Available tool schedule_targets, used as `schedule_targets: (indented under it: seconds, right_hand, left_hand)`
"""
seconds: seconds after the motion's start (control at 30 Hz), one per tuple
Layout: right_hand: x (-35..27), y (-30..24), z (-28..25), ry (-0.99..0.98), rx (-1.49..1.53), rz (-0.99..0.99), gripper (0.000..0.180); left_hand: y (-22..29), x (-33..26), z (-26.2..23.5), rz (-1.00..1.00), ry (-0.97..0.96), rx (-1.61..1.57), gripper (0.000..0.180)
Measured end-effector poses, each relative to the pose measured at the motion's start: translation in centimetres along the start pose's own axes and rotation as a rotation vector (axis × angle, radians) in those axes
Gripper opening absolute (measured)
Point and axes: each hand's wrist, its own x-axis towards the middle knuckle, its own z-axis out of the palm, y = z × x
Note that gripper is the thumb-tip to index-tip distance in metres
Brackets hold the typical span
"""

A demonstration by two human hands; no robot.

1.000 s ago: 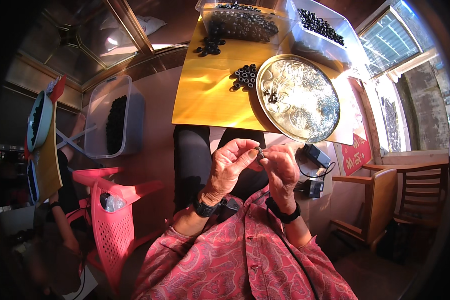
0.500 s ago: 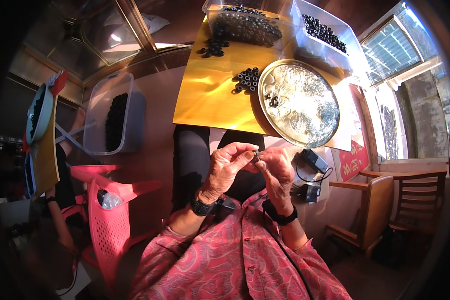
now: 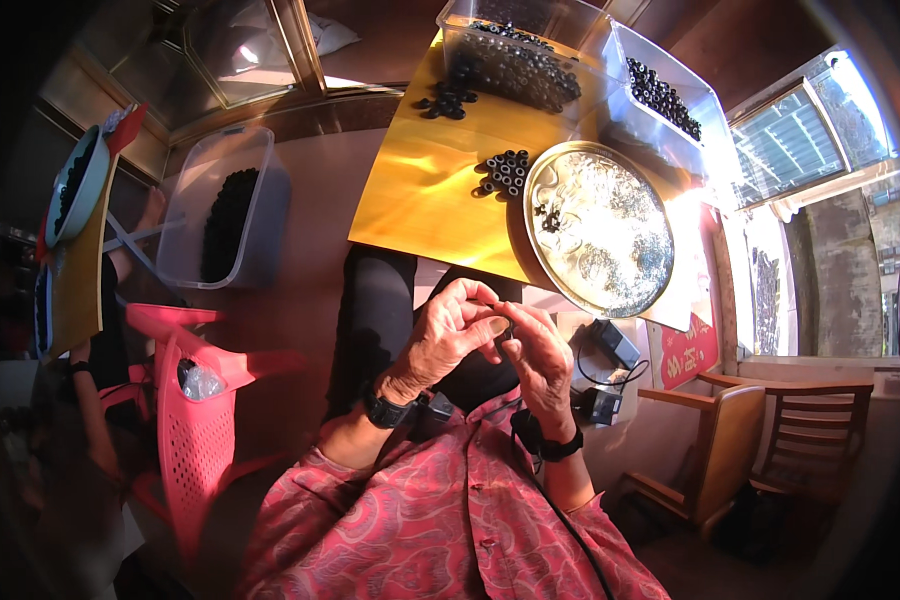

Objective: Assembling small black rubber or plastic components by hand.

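My left hand [image 3: 454, 338] and my right hand [image 3: 540, 362] meet above my lap, just short of the yellow table's near edge. Their fingertips pinch together around a small dark part [image 3: 510, 326], mostly covered by the fingers. Beyond them, on the yellow tabletop [image 3: 420, 215], lies a round shiny metal tray [image 3: 536, 262] with a few small black pieces [image 3: 547, 218] at its left side. Left of the tray sits a tight group of black rings [image 3: 508, 172] with pale centres.
Clear plastic bins [image 3: 590, 62] of black parts stand at the table's far side, by a loose black pile [image 3: 447, 101]. A clear tub [image 3: 262, 235] and pink chair [image 3: 195, 430] are at left. Black boxes with a cable [image 3: 615, 345] and wooden chairs [image 3: 735, 430] are at right.
The view has shifted slightly. My fingers have closed further over the small dark part, which shows less than before; the right hand's fingers now reach over toward the left hand.
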Motion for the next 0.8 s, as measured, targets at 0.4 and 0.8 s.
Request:
schedule_targets:
  seconds: [0.4, 0.8]
  right_hand:
    - [0.9, -1.2, 0.2, 0.106, -0.144, -0.152, 0.038]
    - [0.0, -1.2, 0.2, 0.230, 0.396, 0.231, 0.028]
  left_hand:
    - [1.0, -0.7, 0.9, -0.038, 0.030, -0.033, 0.026]
    - [1.0, -1.0, 0.5, 0.167, 0.007, 0.164, 0.049]
